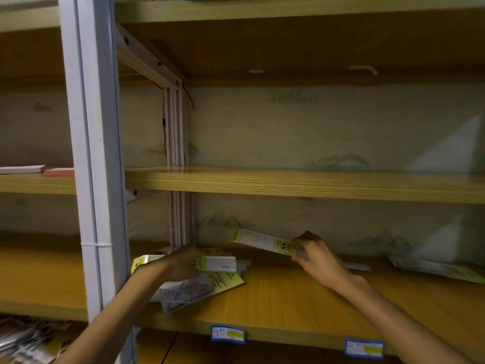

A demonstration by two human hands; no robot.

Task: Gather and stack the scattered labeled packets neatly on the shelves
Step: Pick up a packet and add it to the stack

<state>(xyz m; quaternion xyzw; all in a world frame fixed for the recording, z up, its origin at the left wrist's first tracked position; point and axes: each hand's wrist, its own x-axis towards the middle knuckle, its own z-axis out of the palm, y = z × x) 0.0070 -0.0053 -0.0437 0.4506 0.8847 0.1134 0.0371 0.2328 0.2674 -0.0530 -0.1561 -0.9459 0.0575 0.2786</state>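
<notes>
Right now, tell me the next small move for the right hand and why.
Probably carry the lifted packet leftward and lay it on the pile. The right hand pinches it above the shelf, while the left hand holds the pile.

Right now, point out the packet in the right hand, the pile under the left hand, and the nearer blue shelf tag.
Lifted packet (pixel 262 242), head view: middle of its white face.
Packet pile (pixel 217 281), head view: yellow-labelled packet at the front.
Blue shelf tag (pixel 227 334), head view: centre of the tag.
</notes>
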